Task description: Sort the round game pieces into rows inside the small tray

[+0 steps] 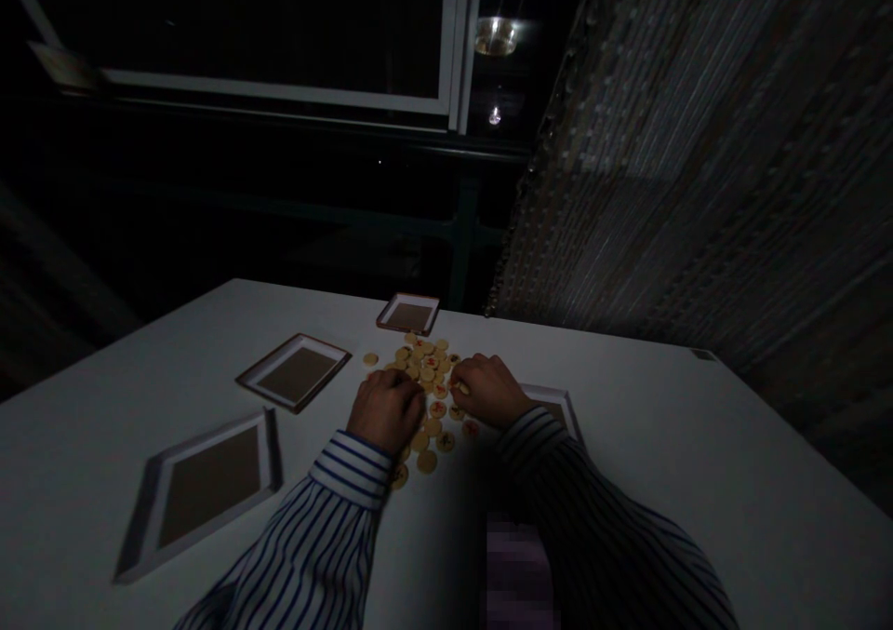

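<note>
Round wooden Chinese chess pieces (428, 374) lie in a loose heap on the white table, some showing red or dark characters and others blank side up. My left hand (388, 408) rests at the left of the heap, back up, its fingers curled down among the pieces; what they hold, if anything, is hidden. At the heap's right edge, my right hand (489, 390) is closed, with a Chinese chess piece (461, 387) at its fingertips. One piece (370, 359) lies apart to the left.
Shallow open box halves stand around the heap: a small one (410, 315) behind, one (296, 371) at left, a larger one (209, 484) at front left, and another (568, 408) partly behind my right arm. A bead curtain (628, 165) hangs beyond the white table (670, 453).
</note>
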Motion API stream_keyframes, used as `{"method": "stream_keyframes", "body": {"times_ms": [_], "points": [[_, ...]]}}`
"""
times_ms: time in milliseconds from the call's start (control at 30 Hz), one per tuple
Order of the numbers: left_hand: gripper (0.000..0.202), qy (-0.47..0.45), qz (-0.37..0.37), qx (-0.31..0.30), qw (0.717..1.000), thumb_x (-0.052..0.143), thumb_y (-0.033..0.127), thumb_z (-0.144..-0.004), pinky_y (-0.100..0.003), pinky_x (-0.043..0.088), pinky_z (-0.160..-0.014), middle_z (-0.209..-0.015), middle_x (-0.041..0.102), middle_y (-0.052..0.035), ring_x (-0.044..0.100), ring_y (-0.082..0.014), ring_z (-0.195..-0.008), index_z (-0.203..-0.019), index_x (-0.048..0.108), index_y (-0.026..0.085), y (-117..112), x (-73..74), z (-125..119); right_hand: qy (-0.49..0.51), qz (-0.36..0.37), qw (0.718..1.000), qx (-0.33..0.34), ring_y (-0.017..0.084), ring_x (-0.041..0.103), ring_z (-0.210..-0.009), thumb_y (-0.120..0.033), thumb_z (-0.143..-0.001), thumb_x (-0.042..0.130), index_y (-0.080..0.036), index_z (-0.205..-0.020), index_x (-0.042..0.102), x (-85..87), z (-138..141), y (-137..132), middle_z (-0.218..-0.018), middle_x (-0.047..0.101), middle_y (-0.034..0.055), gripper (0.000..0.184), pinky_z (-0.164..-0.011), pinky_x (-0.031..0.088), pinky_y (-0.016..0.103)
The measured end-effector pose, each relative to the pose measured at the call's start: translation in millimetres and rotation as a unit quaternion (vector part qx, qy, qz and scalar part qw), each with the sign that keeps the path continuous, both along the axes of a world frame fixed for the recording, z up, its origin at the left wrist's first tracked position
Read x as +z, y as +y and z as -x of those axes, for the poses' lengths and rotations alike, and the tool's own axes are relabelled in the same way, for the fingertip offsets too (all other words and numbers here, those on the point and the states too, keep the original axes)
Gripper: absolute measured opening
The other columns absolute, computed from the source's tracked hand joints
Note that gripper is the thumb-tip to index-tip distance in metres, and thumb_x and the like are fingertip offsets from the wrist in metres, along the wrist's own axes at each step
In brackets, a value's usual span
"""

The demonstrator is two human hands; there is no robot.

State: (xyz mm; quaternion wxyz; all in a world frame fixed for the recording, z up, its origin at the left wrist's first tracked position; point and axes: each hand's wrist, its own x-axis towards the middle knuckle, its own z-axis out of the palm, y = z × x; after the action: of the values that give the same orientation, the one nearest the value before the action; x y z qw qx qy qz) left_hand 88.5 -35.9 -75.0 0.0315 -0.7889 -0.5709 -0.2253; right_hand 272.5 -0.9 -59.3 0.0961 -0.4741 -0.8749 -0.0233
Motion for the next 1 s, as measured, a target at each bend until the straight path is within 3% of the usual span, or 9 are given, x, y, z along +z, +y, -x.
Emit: {"method": "stream_keyframes", "body": {"times_ms": [433,567,1000], "points": [[0.026,-0.002,-0.009,-0.004,1.000,0.044,0.030,-0.079,-0.037,0.041,-0.076,-0.089,0.063,-0.0068,0.054,-0.0226,-0.085,-0.085,0.068,0.021,-2,0.3,-1,-0.023,0.021,1.000,-0.002,0.019,0.049,-0.093,-0.034,-0.083,0.045,-0.020,-0.089,0.061,3.6,-1,-1,-0.092,0.063,0.0053,0.022,-0.076,0.028,0.030],[0.027,0.006,0.002,-0.001,1.000,0.043,0.030,-0.079,-0.037,0.041,-0.076,-0.089,0.062,-0.0072,0.054,-0.0227,-0.085,-0.085,0.067,0.021,-2,2.3,-1,-0.014,0.002,1.000,-0.007,0.018,0.050,-0.090,-0.034,-0.080,0.047,-0.020,-0.089,0.059,4.2,-9,-2,-0.092,0.062,0.0043,0.020,-0.074,0.028,0.030],[0.026,-0.009,-0.009,-0.008,1.000,0.043,0.030,-0.079,-0.036,0.040,-0.079,-0.088,0.062,-0.0069,0.054,-0.0215,-0.086,-0.085,0.068,0.022,-1,-1.5,-3,-0.023,0.035,0.999,-0.023,0.019,0.051,-0.090,-0.031,-0.076,0.048,-0.021,-0.089,0.059,-0.1,-14,1,-0.092,0.063,0.0045,0.019,-0.074,0.031,0.030]]}}
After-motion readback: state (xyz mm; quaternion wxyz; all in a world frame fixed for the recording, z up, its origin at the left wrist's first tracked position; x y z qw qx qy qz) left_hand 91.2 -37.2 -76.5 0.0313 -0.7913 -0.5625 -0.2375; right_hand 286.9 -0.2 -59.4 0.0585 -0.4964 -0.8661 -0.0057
